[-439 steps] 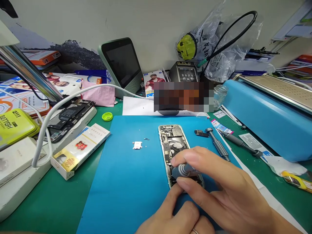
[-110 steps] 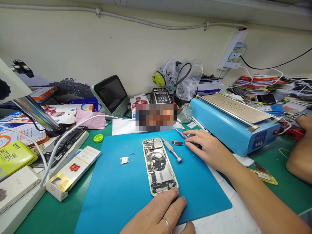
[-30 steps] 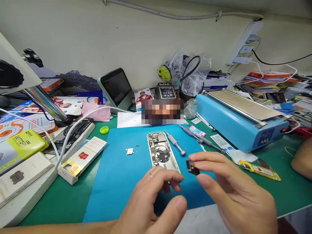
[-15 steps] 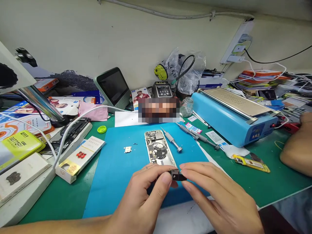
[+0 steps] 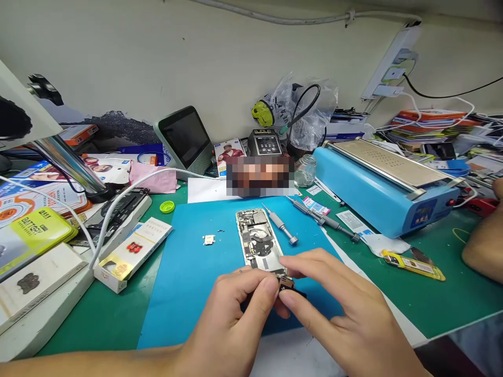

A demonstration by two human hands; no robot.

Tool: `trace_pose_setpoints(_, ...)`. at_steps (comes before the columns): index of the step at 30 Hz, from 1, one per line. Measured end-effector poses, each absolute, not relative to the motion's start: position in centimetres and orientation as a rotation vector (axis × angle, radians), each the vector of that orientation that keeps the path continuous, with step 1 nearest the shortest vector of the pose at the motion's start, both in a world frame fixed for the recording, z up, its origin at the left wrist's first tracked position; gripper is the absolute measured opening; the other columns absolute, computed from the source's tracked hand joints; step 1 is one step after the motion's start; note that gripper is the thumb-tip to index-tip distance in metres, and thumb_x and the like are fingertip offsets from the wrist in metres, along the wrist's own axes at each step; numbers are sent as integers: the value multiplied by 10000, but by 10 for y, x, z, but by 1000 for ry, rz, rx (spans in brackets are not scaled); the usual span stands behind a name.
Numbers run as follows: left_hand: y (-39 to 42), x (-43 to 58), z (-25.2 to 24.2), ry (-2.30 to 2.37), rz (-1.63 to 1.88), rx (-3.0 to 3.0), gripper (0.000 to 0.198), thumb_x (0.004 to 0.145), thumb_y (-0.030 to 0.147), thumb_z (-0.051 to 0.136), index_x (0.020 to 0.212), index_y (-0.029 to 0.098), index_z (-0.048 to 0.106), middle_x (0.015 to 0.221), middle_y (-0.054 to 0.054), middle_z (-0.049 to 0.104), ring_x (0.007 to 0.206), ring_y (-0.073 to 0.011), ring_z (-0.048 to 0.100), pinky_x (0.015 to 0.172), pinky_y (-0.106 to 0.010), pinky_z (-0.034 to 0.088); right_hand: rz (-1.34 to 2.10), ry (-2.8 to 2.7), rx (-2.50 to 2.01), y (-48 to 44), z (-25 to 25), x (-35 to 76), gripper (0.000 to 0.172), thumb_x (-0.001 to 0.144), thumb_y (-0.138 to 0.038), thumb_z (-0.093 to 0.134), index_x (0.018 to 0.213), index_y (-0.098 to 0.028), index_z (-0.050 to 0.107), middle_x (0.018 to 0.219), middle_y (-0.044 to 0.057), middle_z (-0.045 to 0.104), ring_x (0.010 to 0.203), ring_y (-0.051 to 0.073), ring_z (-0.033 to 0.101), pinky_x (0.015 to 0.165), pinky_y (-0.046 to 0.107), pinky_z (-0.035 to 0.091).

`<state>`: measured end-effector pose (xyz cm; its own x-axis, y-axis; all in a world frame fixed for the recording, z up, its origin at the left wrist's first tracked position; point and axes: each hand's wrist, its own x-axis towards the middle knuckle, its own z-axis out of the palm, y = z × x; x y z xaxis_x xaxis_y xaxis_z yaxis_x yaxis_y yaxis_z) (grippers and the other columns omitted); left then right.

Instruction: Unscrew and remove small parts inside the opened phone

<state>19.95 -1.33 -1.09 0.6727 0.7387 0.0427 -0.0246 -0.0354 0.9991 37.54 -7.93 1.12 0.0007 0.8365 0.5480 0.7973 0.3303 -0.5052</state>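
Note:
My left hand (image 5: 236, 309) pinches a small black phone part (image 5: 287, 284) between thumb and bent fingers. From the other side, my right hand (image 5: 338, 298) has its thumb on the same part, with the index fingertip just above it. The part has a brownish flat face and a dark end pointing right. Right beyond my fingertips lies an opened phone (image 5: 258, 238), its inner parts bare, on the blue mat (image 5: 188, 272). My fingers cover the phone's near end. A small silvery metal piece (image 5: 209, 240) rests left of the phone.
Grey screwdrivers (image 5: 282, 225) lie right of the phone. A blue heating machine (image 5: 377, 193) stands at the back right, with a yellow-handled tool (image 5: 414, 264) before it. Cigarette boxes (image 5: 133, 251) and a white cable (image 5: 104, 225) are at left. A person's arm (image 5: 485, 241) rests at right.
The black part has tilted in my fingers, its right end now lower. My right thumb and index finger have moved left onto it. The view has shifted slightly.

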Motion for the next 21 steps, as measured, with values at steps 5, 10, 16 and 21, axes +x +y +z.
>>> trace_pose_setpoints(5,-12,200,-10,600,692,1498,431,1094,375,489,808,179,747,799,-14,685,779,-147,585,753,-235,440,306,-1744,-1473,-76,16,372,111,957,-193,677,1004,-281,725,854,-28,732,762,113,721,689,163,598)
trace_pose_setpoints(10,-12,202,-12,612,683,1525,420,1092,369,497,826,188,767,827,-15,721,815,-148,626,775,-232,448,417,-1719,-1445,-76,22,371,166,965,-155,656,905,-289,734,783,-63,718,723,78,708,664,132,558)
trace_pose_setpoints(16,-13,201,-11,647,660,1571,439,1088,396,494,796,187,747,795,-12,728,793,-156,641,743,-250,439,343,-1772,-1418,-75,29,372,245,978,-128,599,857,-277,752,762,-34,721,684,102,703,626,164,564)
trace_pose_setpoints(21,-14,199,-11,664,647,1577,440,1083,401,493,778,188,728,804,-9,740,794,-157,644,764,-260,434,192,-1773,-1430,-77,27,368,279,994,-142,564,789,-244,723,740,-3,714,659,123,695,622,190,575)
